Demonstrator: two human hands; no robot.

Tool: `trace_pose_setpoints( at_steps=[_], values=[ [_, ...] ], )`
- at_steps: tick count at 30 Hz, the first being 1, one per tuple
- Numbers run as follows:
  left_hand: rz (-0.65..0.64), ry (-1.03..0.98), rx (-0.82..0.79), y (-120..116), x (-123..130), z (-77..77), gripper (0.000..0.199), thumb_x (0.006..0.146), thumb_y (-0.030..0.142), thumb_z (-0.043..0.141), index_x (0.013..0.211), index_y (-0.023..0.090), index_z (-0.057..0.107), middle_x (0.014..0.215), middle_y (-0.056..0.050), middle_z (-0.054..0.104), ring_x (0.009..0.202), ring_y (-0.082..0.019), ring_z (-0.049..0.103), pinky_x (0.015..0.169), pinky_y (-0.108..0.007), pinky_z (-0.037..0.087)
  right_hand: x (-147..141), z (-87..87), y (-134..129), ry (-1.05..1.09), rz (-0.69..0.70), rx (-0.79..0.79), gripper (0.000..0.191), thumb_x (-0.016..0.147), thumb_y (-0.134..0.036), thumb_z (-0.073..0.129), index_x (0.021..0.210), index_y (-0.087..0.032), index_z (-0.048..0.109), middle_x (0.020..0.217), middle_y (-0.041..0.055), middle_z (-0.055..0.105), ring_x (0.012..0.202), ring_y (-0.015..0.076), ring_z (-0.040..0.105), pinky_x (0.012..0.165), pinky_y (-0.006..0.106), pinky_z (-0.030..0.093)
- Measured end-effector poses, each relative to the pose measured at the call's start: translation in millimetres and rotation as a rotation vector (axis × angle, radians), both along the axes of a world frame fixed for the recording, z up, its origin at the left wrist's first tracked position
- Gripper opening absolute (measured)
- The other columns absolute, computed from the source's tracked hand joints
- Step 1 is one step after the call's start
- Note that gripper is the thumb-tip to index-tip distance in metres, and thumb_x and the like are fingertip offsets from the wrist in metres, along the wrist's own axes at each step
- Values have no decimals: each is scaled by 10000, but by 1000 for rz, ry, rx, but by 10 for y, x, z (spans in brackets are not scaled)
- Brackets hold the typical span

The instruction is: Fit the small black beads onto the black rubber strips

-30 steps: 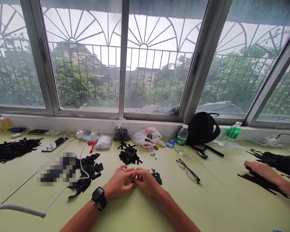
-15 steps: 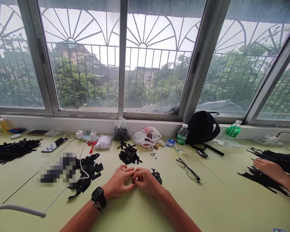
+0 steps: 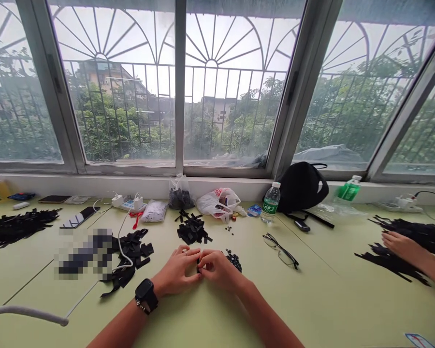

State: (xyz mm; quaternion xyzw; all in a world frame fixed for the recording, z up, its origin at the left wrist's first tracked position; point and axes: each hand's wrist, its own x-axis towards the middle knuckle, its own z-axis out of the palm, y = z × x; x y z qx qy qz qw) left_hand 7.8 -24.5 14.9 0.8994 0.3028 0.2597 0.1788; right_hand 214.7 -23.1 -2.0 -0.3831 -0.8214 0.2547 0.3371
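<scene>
My left hand [image 3: 177, 271], with a black watch [image 3: 146, 294] on its wrist, rests on the pale green table. Its fingers and thumb close in on a small black piece [image 3: 198, 266] at the table's middle. My right hand [image 3: 217, 268] meets it there, fingertips pinched at the same piece, which they mostly hide. Just beyond my hands lies a pile of short black strips [image 3: 193, 229]. Small round black parts [image 3: 234, 260] sit in a heap right behind my right hand. More black strips [image 3: 130, 256] lie to the left, under a white cable.
Glasses [image 3: 281, 251], a water bottle [image 3: 271, 203] and a black bag [image 3: 301, 187] are at the right. Plastic bags [image 3: 221, 204] stand near the window. A phone [image 3: 79, 217] lies left. Another person's hands [image 3: 402, 247] touch black strips at far right.
The view has shifted slightly. My hands stay together at the same spot with little movement. The other person's hand at the right has moved a little over the strips.
</scene>
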Motion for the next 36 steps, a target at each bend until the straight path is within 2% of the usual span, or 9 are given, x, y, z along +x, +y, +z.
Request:
trace_pose_setpoints(
  at_steps=[7, 12, 18, 23, 30, 36],
  values=[
    [24, 10, 8, 33, -6, -60, 415, 861, 249, 659, 1260, 362, 659, 1381, 19, 638, 1230, -271, 522, 1077, -398, 391, 11, -26, 1, -28, 8, 28, 251, 731, -53, 576, 776, -192, 781, 909, 29, 755, 632, 123, 589, 582, 219, 424],
    [26, 14, 10, 41, -8, -90, 527, 817, 164, 617, 1301, 370, 639, 1397, 24, 630, 1234, -261, 534, 1101, -400, 383, -2, 54, -96, -129, -15, 103, 151, 808, -178, 645, 712, -206, 759, 847, 29, 748, 652, 139, 601, 617, 240, 417],
    [18, 14, 8, 86, -21, -153, 583, 783, 140, 616, 1323, 358, 632, 1427, 19, 611, 1267, -267, 520, 1117, -398, 380, -74, 81, -162, -332, -55, 277, 272, 898, -255, 622, 646, -204, 710, 718, 51, 713, 694, 180, 624, 704, 283, 415],
    [39, 27, 10, 144, -41, -242, 567, 743, 158, 643, 1278, 348, 651, 1437, 20, 603, 1302, -293, 486, 1134, -431, 366, -114, 57, -178, -511, -71, 348, 338, 953, -293, 566, 674, -190, 727, 703, 67, 716, 658, 178, 626, 683, 288, 396],
    [63, 20, -30, 149, -48, -248, 549, 740, 174, 641, 1263, 341, 661, 1451, 22, 600, 1314, -307, 470, 1130, -432, 366, -139, 32, -190, -619, -125, 343, 361, 990, -329, 518, 760, -178, 751, 830, 61, 750, 693, 172, 660, 658, 282, 382],
    [10, -7, -10, 93, 1, -163, 525, 775, 130, 584, 1257, 322, 666, 1392, -2, 643, 1305, -268, 517, 1160, -404, 333, -110, 76, -173, -489, -110, 323, 257, 993, -314, 528, 943, -221, 762, 1101, 36, 759, 848, 190, 706, 707, 274, 416]
  ],
)
